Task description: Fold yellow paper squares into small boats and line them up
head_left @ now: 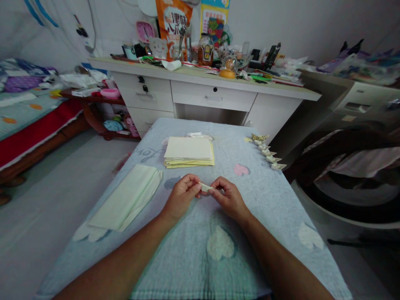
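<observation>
Between both hands is a small folded piece of pale paper (205,187), held above the cloth-covered table. My left hand (183,193) pinches its left end between thumb and fingers. At its right end, my right hand (229,196) grips it the same way. Beyond the hands lies a stack of cream and yellow paper sheets (188,148). To the left rests a folded pale green sheet bundle (126,198). A row of small folded paper pieces (269,155) runs along the table's right edge, the farthest one patterned in dark and yellow.
A light blue cloth with heart prints covers the table (175,262). Behind it stands a white desk (215,96) crowded with jars, a pink clock (145,32) and an orange bag (173,25). A front-loading washing machine (359,106) stands right; a bed (28,112) is left.
</observation>
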`<action>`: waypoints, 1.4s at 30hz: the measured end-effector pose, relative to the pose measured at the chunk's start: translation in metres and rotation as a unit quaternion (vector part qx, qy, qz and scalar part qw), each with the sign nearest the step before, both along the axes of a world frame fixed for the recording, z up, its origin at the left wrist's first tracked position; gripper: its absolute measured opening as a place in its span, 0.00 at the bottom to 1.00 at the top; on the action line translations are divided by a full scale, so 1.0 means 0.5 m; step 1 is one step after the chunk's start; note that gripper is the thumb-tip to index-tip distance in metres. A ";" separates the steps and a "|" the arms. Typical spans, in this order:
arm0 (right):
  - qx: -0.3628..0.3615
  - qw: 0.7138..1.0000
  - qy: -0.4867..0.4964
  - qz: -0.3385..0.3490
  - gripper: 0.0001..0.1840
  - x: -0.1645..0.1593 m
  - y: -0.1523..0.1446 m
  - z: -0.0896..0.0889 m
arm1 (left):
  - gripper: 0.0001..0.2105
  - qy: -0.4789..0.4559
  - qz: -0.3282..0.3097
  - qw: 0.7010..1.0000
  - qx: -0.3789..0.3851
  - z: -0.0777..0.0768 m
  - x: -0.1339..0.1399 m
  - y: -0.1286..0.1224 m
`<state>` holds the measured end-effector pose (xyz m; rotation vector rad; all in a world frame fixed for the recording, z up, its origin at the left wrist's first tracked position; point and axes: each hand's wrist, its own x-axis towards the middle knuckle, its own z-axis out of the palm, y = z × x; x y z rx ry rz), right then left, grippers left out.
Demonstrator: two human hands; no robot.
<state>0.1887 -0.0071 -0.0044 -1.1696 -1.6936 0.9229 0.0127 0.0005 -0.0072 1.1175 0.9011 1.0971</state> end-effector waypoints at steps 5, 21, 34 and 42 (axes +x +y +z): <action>-0.037 0.998 0.039 0.014 0.11 -0.002 -0.003 0.000 | 0.12 0.071 -0.040 0.996 0.017 -0.008 -0.004 0.000; 0.005 0.998 -0.036 0.045 0.10 -0.009 -0.011 0.001 | 0.08 0.173 0.000 0.978 0.120 -0.007 -0.014 0.001; 0.023 0.996 -0.051 0.064 0.12 -0.014 -0.011 0.001 | 0.08 0.147 0.013 0.985 0.094 -0.010 -0.013 0.005; -0.004 0.997 -0.022 0.068 0.13 -0.016 -0.011 0.005 | 0.09 0.110 0.019 0.991 0.067 -0.012 -0.012 0.007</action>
